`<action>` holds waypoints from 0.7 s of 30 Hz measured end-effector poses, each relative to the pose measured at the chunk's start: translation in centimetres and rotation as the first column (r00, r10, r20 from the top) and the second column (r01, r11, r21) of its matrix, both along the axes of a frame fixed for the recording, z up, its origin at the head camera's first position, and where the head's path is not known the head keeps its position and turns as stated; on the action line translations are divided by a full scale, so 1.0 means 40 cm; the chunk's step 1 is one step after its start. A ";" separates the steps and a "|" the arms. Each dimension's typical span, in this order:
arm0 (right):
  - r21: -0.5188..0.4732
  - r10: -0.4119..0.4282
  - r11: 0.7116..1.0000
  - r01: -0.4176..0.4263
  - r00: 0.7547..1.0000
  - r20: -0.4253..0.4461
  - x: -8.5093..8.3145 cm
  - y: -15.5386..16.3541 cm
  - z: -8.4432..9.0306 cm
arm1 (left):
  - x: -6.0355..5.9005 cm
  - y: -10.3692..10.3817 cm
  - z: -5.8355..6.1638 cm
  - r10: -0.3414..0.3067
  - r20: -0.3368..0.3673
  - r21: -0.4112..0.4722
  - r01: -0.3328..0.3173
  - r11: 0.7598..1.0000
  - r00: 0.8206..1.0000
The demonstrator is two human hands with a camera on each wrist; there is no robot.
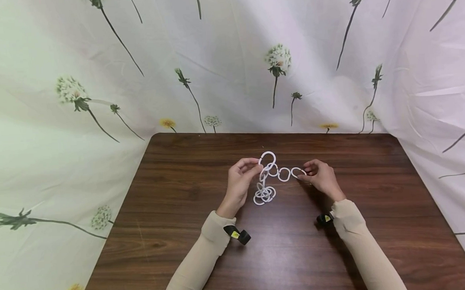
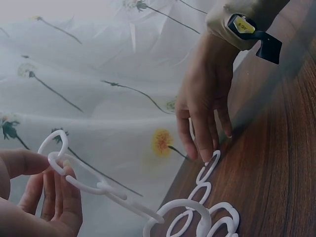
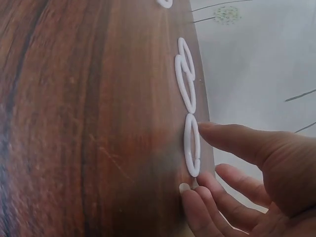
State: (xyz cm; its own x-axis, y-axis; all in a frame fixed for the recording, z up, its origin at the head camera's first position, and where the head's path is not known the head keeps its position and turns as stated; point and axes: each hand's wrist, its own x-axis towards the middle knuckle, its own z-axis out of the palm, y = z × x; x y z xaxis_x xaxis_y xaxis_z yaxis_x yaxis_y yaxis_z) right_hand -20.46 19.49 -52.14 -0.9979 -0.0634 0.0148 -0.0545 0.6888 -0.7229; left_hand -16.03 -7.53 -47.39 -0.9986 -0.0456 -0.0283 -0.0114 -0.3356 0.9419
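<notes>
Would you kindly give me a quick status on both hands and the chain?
Left hand pinches white ring chain, lifted. Right hand pinches end ring. Table unobstructed.

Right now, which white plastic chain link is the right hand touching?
The end link at the chain's right end, flat on the wooden table. The right hand touches it with thumb and fingertips; the left hand holds the raised links.
</notes>
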 end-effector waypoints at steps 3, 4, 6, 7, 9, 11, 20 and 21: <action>-0.002 -0.001 1.000 0.001 1.000 0.011 -0.001 -0.002 -0.003 | 0.000 0.000 -0.002 0.001 0.005 -0.005 -0.001 1.000 1.000; 0.001 0.000 1.000 0.000 1.000 0.012 0.000 -0.003 -0.004 | 0.000 0.000 -0.002 0.000 0.006 -0.004 0.000 1.000 1.000; 0.008 -0.006 1.000 0.006 1.000 0.020 0.001 -0.004 -0.005 | -0.001 0.001 -0.003 -0.001 0.009 -0.006 0.001 1.000 1.000; 0.010 -0.014 1.000 0.014 1.000 0.026 0.001 -0.005 -0.005 | -0.001 0.001 -0.002 -0.001 0.009 -0.005 0.001 1.000 1.000; 0.020 -0.025 0.999 0.025 0.999 0.031 0.001 -0.005 -0.007 | -0.002 0.002 -0.001 -0.003 0.008 -0.005 0.003 1.000 1.000; 0.030 -0.039 0.999 0.038 0.999 0.033 0.001 -0.006 -0.008 | -0.003 0.003 0.000 -0.002 0.003 -0.005 0.002 1.000 1.000; 0.055 -0.077 0.995 0.078 0.997 -0.012 -0.003 -0.008 -0.020 | -0.001 0.004 0.002 -0.006 0.002 -0.015 0.006 1.000 1.000; 0.056 -0.078 0.995 0.078 0.997 -0.011 -0.003 -0.008 -0.021 | -0.001 0.004 0.002 -0.008 0.002 -0.016 0.008 1.000 1.000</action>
